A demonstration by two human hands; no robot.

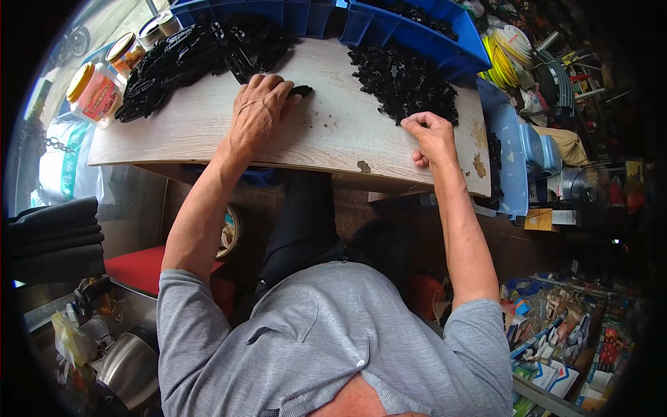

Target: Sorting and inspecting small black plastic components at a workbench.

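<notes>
My left hand (258, 110) is closed over a long black plastic part (301, 91), whose end sticks out past the fingers just above the table. Most of that part is hidden under the hand. Beyond it, on the left, lies a heap of long black plastic parts (187, 59). My right hand (434, 139) has thumb and forefinger pinched together at the near edge of a pile of small black plastic pieces (403, 80). Whatever sits between those fingertips is too small to make out.
Two blue bins (417, 31) (264, 15) stand along the far edge of the pale wooden table (326, 149). Lidded jars (94, 90) are at its left end. Another blue crate (513, 160) adjoins the right side, near crowded shelves of goods.
</notes>
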